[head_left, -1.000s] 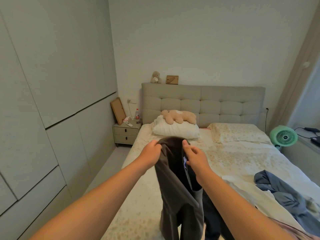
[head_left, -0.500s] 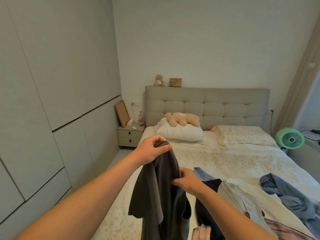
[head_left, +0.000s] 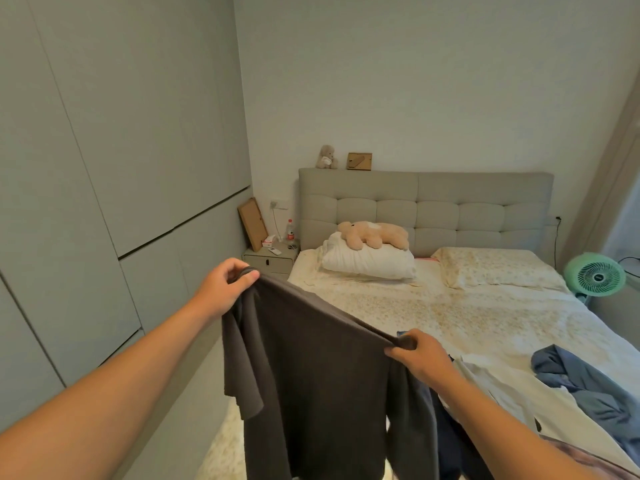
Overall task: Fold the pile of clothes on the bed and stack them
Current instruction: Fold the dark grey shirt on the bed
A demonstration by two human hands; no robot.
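Note:
A dark grey T-shirt (head_left: 311, 386) hangs spread out in the air over the near left part of the bed (head_left: 450, 313). My left hand (head_left: 225, 284) pinches one shoulder of it, held high. My right hand (head_left: 420, 356) grips the other shoulder, lower and to the right. One sleeve droops at the left side. The pile of clothes lies on the bed at the lower right: a white garment (head_left: 512, 393), a blue one (head_left: 581, 379) and a dark navy one (head_left: 453, 441) partly hidden behind the shirt.
A white pillow (head_left: 370, 261) with a plush toy (head_left: 374, 234) lies by the padded headboard (head_left: 426, 206). A nightstand (head_left: 270, 259) stands left of the bed, wardrobe doors (head_left: 104, 168) along the left wall. A green fan (head_left: 594, 274) sits at the right.
My hands have moved apart and stretched the grey shirt from a bunched hang into a flat spread. The right hand has shifted right and down; the left stayed high.

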